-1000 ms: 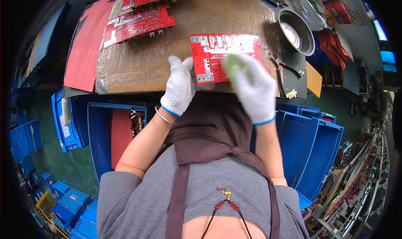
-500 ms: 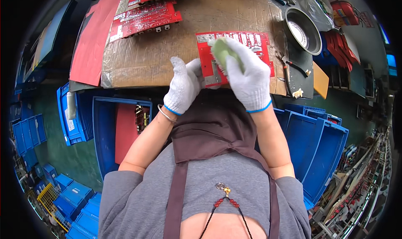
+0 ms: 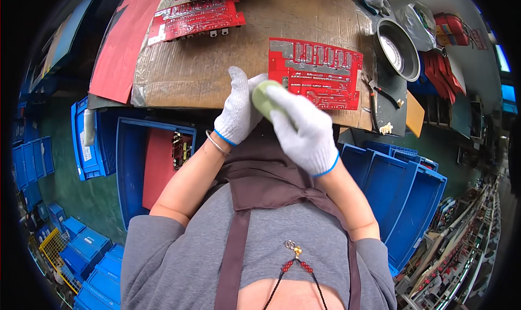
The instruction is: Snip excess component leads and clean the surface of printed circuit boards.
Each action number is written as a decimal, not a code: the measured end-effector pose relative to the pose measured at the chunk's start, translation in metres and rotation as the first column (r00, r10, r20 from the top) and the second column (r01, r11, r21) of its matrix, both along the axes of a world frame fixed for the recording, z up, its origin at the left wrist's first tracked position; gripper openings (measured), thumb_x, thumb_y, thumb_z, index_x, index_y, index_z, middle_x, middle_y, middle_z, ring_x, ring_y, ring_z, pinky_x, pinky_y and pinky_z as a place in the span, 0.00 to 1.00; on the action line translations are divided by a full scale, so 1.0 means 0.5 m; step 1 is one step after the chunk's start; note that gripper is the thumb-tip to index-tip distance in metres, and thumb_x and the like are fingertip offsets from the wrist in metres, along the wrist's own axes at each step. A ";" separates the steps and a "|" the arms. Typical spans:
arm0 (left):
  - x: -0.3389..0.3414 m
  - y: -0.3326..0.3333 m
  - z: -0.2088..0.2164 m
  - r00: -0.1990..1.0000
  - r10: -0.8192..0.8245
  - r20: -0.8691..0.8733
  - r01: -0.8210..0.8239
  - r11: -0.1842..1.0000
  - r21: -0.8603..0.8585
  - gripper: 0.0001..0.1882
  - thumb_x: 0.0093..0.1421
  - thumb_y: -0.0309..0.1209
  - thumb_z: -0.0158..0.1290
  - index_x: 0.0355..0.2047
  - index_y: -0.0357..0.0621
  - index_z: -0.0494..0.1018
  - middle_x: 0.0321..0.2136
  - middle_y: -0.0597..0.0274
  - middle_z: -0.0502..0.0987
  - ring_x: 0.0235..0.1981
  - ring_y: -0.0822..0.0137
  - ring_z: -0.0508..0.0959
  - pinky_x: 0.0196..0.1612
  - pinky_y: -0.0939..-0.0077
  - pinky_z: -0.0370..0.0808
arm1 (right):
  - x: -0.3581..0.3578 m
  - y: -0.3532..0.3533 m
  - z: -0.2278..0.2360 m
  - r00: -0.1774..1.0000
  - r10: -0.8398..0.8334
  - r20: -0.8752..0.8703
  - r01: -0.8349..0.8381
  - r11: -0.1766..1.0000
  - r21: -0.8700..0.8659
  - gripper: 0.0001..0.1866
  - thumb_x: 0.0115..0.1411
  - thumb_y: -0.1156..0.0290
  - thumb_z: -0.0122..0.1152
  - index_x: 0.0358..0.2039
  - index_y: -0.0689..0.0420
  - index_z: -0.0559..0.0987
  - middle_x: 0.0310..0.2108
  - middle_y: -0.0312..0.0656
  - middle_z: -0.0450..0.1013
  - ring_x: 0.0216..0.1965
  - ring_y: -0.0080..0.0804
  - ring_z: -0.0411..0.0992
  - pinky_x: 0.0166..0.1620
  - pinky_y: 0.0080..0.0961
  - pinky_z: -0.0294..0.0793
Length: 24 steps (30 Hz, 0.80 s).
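Note:
My right hand (image 3: 308, 130), in a white knit glove, is closed around a green brush (image 3: 265, 99). The brush is at the lower left corner of a red circuit board (image 3: 320, 79), slightly blurred. The board lies on the cardboard-covered table, its silvery solder tracks facing up. Just left of the board is my gloved left hand (image 3: 239, 105), thumb raised and spread away from the fingers. Its fingertips are partly hidden behind the brush, and whether they touch the board's edge is unclear.
More red circuit boards (image 3: 198, 21) lie at the far left of the cardboard (image 3: 206, 65). At the right are a metal bowl (image 3: 400, 49) and red-and-black pliers (image 3: 374, 98). Blue crates (image 3: 125, 169) stand below the table edge on both sides.
The brush has moved left and towards me, from the board's upper left area to its lower left corner. The board sits a little further right, uncovering more of its face.

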<state>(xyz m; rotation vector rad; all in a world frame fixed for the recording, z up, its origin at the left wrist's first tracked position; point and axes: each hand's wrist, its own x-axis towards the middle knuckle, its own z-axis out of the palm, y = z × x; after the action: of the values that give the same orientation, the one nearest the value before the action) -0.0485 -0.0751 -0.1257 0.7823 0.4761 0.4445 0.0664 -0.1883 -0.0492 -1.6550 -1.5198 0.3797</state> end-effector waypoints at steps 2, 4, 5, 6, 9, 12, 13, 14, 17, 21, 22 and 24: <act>0.009 0.005 -0.020 0.997 0.015 0.082 -0.016 1.000 0.015 0.60 0.63 0.78 0.18 0.65 0.32 0.67 0.59 0.48 0.76 0.60 0.54 0.76 0.65 0.58 0.70 | 0.057 0.036 0.000 0.992 -0.126 -0.025 0.127 0.987 0.094 0.17 0.64 0.80 0.60 0.54 0.62 0.81 0.46 0.52 0.82 0.47 0.36 0.83 0.52 0.29 0.79; 0.004 0.008 -0.021 0.993 0.018 0.120 -0.011 0.998 -0.054 0.59 0.64 0.78 0.18 0.63 0.33 0.68 0.57 0.50 0.77 0.59 0.55 0.77 0.64 0.59 0.71 | 0.087 0.010 -0.002 0.979 -0.206 -0.008 0.206 0.978 0.026 0.17 0.64 0.82 0.60 0.54 0.63 0.81 0.47 0.52 0.82 0.50 0.35 0.82 0.54 0.29 0.79; 0.006 0.008 -0.016 0.996 0.031 0.081 -0.028 0.999 -0.035 0.59 0.64 0.78 0.19 0.63 0.33 0.69 0.57 0.50 0.78 0.58 0.56 0.77 0.64 0.59 0.71 | 0.072 -0.004 -0.013 0.992 -0.126 -0.020 0.127 0.990 0.058 0.18 0.63 0.82 0.61 0.54 0.63 0.81 0.47 0.52 0.82 0.50 0.35 0.82 0.55 0.30 0.79; 0.006 0.000 -0.008 0.999 0.037 0.036 -0.036 0.999 -0.027 0.58 0.64 0.77 0.20 0.62 0.34 0.69 0.56 0.51 0.78 0.57 0.57 0.77 0.63 0.60 0.71 | 0.040 -0.021 -0.015 0.998 -0.054 -0.033 0.057 0.995 0.077 0.19 0.62 0.83 0.62 0.54 0.63 0.81 0.48 0.52 0.82 0.50 0.36 0.82 0.55 0.30 0.79; 0.002 0.000 0.014 0.999 0.034 -0.017 -0.034 0.998 0.044 0.54 0.67 0.75 0.22 0.63 0.35 0.69 0.57 0.53 0.78 0.58 0.58 0.76 0.65 0.61 0.69 | 0.016 0.014 0.008 0.998 -0.037 0.043 0.035 0.998 0.042 0.19 0.62 0.81 0.64 0.54 0.61 0.82 0.47 0.54 0.82 0.48 0.36 0.83 0.53 0.30 0.79; 0.010 0.003 -0.002 0.995 0.003 0.099 -0.005 1.000 0.016 0.54 0.67 0.74 0.22 0.65 0.35 0.67 0.61 0.51 0.74 0.62 0.57 0.74 0.67 0.59 0.68 | 0.091 0.067 0.008 0.981 -0.193 -0.037 0.194 0.980 0.048 0.18 0.64 0.82 0.61 0.55 0.63 0.81 0.48 0.53 0.82 0.49 0.34 0.82 0.54 0.29 0.79; 0.003 -0.003 -0.008 0.988 0.009 0.155 -0.008 1.000 -0.005 0.50 0.69 0.71 0.28 0.65 0.35 0.67 0.60 0.52 0.75 0.60 0.60 0.75 0.65 0.62 0.70 | 0.082 0.050 -0.005 0.982 -0.180 -0.055 0.183 0.981 0.061 0.18 0.64 0.82 0.60 0.55 0.63 0.81 0.49 0.52 0.82 0.50 0.34 0.81 0.56 0.30 0.78; 0.008 -0.002 -0.014 0.975 0.021 0.220 -0.015 1.000 -0.025 0.46 0.71 0.69 0.35 0.66 0.36 0.67 0.59 0.54 0.76 0.59 0.62 0.76 0.63 0.65 0.71 | 0.076 0.025 -0.014 0.985 -0.161 -0.064 0.165 0.983 0.078 0.19 0.64 0.83 0.60 0.55 0.64 0.80 0.50 0.51 0.82 0.52 0.33 0.80 0.58 0.30 0.77; -0.021 0.022 -0.012 0.993 -0.114 0.018 0.108 0.974 0.200 0.38 0.59 0.42 0.68 0.63 0.35 0.67 0.54 0.63 0.77 0.55 0.71 0.75 0.61 0.74 0.70 | 0.012 0.006 -0.020 0.990 -0.103 -0.093 0.112 0.990 0.087 0.20 0.63 0.84 0.61 0.56 0.63 0.80 0.50 0.52 0.81 0.53 0.36 0.81 0.58 0.31 0.76; -0.026 0.020 0.010 0.988 -0.152 0.010 0.142 0.945 0.296 0.43 0.59 0.37 0.68 0.69 0.31 0.61 0.64 0.55 0.70 0.64 0.65 0.69 0.68 0.66 0.64 | 0.084 0.108 0.008 0.968 -0.242 -0.062 0.248 0.960 0.130 0.17 0.66 0.78 0.59 0.55 0.62 0.80 0.46 0.52 0.82 0.47 0.34 0.82 0.53 0.29 0.79; -0.028 0.022 0.006 0.988 -0.156 0.015 0.144 0.943 0.301 0.43 0.59 0.37 0.68 0.69 0.31 0.61 0.64 0.55 0.70 0.64 0.65 0.69 0.68 0.66 0.64 | 0.106 0.112 0.013 0.947 -0.304 -0.105 0.313 0.946 0.082 0.17 0.66 0.78 0.59 0.55 0.63 0.80 0.46 0.52 0.82 0.47 0.33 0.82 0.53 0.29 0.79; -0.027 0.016 0.002 0.990 -0.137 -0.019 0.135 0.925 0.356 0.43 0.60 0.37 0.68 0.70 0.31 0.60 0.64 0.55 0.70 0.64 0.66 0.69 0.68 0.67 0.64 | 0.097 0.086 -0.013 0.930 -0.257 -0.263 0.287 0.954 0.084 0.18 0.66 0.78 0.60 0.57 0.62 0.80 0.49 0.49 0.82 0.50 0.31 0.81 0.55 0.28 0.78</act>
<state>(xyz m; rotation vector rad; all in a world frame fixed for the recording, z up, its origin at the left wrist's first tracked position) -0.0622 -0.0669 -0.1248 1.1582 0.3346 0.4081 0.1147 -0.1455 -0.0555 -1.6273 -1.0881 0.3237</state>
